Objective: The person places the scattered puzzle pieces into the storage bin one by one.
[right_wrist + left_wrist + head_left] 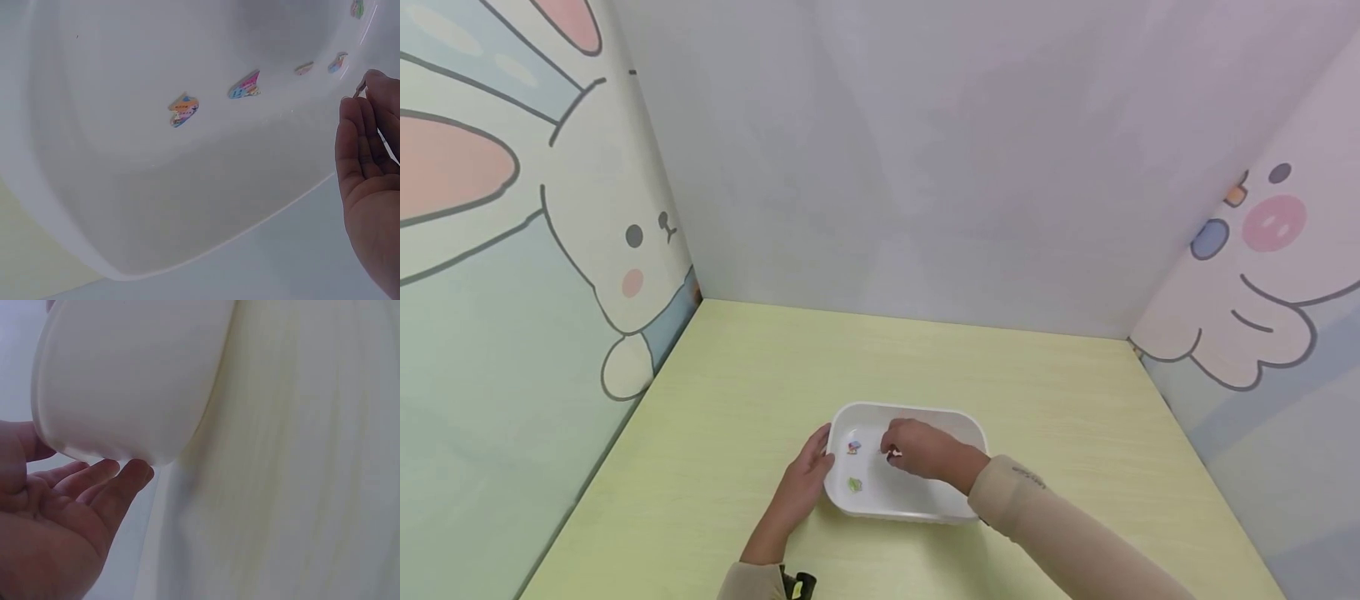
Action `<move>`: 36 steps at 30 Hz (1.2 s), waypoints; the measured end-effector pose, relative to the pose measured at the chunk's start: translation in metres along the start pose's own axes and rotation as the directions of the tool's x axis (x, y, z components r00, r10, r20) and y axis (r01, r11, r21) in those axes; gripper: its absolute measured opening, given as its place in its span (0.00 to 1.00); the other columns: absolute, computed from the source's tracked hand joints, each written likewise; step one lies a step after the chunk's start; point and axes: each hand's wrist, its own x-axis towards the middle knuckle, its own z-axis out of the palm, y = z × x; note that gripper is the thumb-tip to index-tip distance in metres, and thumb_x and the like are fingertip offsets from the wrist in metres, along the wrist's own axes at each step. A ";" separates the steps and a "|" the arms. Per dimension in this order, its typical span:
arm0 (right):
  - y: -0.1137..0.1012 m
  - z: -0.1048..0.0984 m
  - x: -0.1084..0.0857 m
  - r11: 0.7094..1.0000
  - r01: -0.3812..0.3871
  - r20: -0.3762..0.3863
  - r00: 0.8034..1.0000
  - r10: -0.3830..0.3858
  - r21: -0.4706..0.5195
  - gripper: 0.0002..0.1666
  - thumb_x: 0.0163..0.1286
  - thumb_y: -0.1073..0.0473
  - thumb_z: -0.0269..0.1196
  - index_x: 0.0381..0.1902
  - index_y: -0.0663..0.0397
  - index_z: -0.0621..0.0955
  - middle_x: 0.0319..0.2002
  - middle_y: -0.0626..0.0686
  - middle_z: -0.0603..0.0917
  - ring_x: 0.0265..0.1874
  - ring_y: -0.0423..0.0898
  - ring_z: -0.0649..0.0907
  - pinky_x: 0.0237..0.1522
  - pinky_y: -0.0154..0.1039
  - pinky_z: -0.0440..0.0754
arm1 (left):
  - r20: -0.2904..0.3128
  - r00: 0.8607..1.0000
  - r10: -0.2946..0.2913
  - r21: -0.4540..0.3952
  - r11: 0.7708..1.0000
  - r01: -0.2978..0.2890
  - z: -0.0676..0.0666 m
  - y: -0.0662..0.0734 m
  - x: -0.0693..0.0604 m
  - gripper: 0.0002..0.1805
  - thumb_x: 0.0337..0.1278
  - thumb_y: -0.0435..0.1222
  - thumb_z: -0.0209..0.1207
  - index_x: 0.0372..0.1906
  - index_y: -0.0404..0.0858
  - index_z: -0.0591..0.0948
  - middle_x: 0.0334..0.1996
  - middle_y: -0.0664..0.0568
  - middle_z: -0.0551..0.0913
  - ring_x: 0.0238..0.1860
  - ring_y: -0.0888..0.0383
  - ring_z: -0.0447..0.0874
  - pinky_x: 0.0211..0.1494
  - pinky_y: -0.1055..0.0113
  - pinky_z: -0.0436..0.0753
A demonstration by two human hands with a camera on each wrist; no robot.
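Note:
A white plastic tub (917,504) with rounded corners stands on the table. My left hand (805,477) holds its left end, the thumb at the rim and the fingers against the outer wall (125,381). Over the tub's middle, my right hand (925,450) pinches a small thin piece (360,87) between thumb and fingertips; it shows nearly edge-on, so its design cannot be told. Several small flat colourful pieces lie on the tub floor, among them a blue-and-red one (853,447), a green one (854,484) and an orange-and-blue one (183,110).
The tub rests on a pale yellow-green tabletop (760,367). A plain grey wall (910,167) rises behind it. Side panels with cartoon animals stand at left (595,250) and right (1240,283).

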 end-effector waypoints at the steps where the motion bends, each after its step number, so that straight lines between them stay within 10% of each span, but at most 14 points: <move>1: 0.000 0.001 0.000 1.000 0.004 0.007 1.000 -0.004 -0.008 0.04 0.63 0.66 0.68 0.36 0.59 0.86 0.31 0.45 0.78 0.31 0.37 0.77 0.36 0.28 0.78 | 0.001 1.000 0.000 -0.001 1.000 0.000 0.000 0.000 0.000 0.28 0.75 0.36 0.46 0.75 0.36 0.58 0.71 0.41 0.64 0.68 0.39 0.63 0.68 0.42 0.62; 26: -0.012 0.030 0.000 0.990 -0.105 0.139 0.983 0.118 -0.096 0.12 0.60 0.69 0.64 0.24 0.45 0.78 0.26 0.41 0.68 0.24 0.38 0.69 0.22 0.35 0.70 | 0.004 1.000 -0.012 -0.016 1.000 0.012 0.000 0.000 0.000 0.29 0.75 0.37 0.47 0.75 0.37 0.58 0.71 0.42 0.63 0.68 0.40 0.63 0.68 0.43 0.63; 36: -0.014 0.036 0.002 0.983 -0.016 0.094 0.995 0.033 -0.184 0.07 0.60 0.67 0.64 0.27 0.48 0.80 0.24 0.41 0.68 0.21 0.38 0.68 0.24 0.27 0.68 | -0.003 1.000 -0.007 0.003 1.000 0.007 0.000 -0.003 0.000 0.28 0.75 0.36 0.46 0.75 0.37 0.59 0.71 0.42 0.64 0.68 0.40 0.63 0.68 0.42 0.62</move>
